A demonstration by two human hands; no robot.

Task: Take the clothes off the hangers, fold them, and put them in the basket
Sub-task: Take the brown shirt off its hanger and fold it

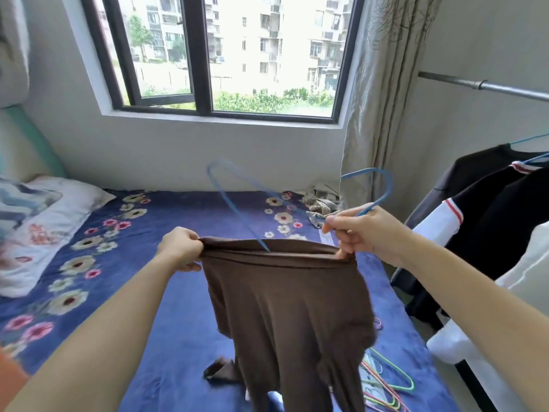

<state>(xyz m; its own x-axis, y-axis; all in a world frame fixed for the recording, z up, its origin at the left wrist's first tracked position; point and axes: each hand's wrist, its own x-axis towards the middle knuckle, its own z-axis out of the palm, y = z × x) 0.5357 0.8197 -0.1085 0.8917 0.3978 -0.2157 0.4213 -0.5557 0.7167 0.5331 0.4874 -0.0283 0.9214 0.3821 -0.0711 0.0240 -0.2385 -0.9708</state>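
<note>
A brown garment (285, 310) hangs over the bed, held up by its top band. My left hand (181, 248) grips the band's left end. My right hand (359, 233) pinches the band's right end and also holds a blue wire hanger (383, 188) by its hook. The hanger's body is blurred and sticks up out of the garment's top opening. More clothes hang at the right: a black shirt (481, 171) and a black and white top (487, 230) on blue hangers. No basket is in view.
The bed (178, 322) has a blue flowered sheet and a pillow (38, 227) at the left. Several coloured hangers (386, 385) lie on the bed at the lower right. A metal rail (487, 86) runs at the upper right. A curtain (380, 93) hangs by the window.
</note>
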